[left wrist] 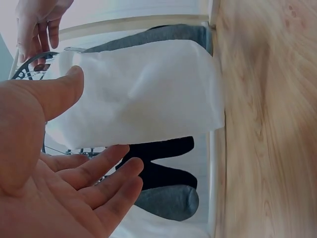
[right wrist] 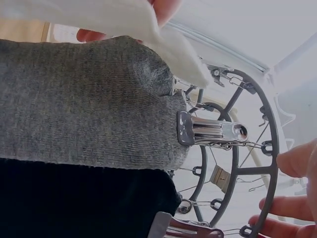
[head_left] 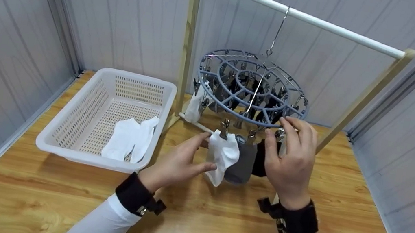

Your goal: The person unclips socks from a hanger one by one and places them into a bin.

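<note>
A round blue-grey clip hanger (right wrist: 274,158) hangs tilted, with socks pinned to its metal clips. My right hand (head_left: 291,166) holds its outer rim at the near right, thumb on one side and fingers reaching behind. A white sock (head_left: 222,151) hangs from a clip (head_left: 224,129) at the front. Around that sock my left hand (head_left: 180,163) is spread, thumb in front of the fabric, fingers loosely extended. Beside it hang a grey sock (head_left: 242,163) and a black sock (head_left: 261,162). More socks hang farther back, partly hidden by the ring.
A white rod (head_left: 328,25) on wooden posts (head_left: 188,39) carries the hanger by a metal hook (head_left: 280,30). At left stands a white perforated basket (head_left: 92,160) with white socks (head_left: 120,138) inside. Ribbed panels (head_left: 132,11) enclose the wooden tabletop (head_left: 192,221).
</note>
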`<state>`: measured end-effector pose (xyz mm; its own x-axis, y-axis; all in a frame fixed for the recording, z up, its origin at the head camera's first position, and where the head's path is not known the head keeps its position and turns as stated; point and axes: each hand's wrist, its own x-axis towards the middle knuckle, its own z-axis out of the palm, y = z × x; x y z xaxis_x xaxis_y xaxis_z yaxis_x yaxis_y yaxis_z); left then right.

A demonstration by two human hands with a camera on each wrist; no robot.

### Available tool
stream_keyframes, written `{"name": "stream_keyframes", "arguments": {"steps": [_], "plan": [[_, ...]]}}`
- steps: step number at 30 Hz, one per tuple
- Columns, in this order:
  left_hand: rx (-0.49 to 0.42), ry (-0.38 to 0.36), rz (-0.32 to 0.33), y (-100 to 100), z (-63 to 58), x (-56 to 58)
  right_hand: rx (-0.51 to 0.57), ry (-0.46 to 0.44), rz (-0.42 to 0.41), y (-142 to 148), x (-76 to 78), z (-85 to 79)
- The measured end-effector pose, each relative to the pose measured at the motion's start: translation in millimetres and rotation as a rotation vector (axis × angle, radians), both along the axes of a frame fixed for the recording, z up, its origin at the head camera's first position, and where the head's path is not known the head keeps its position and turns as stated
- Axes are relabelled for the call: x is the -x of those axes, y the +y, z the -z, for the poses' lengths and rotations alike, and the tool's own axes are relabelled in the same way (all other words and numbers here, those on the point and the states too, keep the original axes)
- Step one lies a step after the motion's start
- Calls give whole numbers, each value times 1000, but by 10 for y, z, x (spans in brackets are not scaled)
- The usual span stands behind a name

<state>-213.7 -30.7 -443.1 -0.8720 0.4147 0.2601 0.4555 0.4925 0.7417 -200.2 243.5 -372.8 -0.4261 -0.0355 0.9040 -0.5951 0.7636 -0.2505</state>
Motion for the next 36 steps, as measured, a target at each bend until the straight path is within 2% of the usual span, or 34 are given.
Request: {"name": "stream_keyframes", "arguments": {"steps": [8,13,23,29,36], "plan": [[-106,26,3,32,21,-14,-5,-4,-10,-18,-17,-5],[-159,60,-26,61,45,-23,-11,-3,-12,-19,-28,-8],[-148,123,-77,102,71,-43,1,3,-18,-26,-55,-18],[-134,148,-41,133,46,-80,11,21,-26,-47,-81,-39],[-133,129,-20,169,7,-136,25,107,-52,-110,-123,-41]]}}
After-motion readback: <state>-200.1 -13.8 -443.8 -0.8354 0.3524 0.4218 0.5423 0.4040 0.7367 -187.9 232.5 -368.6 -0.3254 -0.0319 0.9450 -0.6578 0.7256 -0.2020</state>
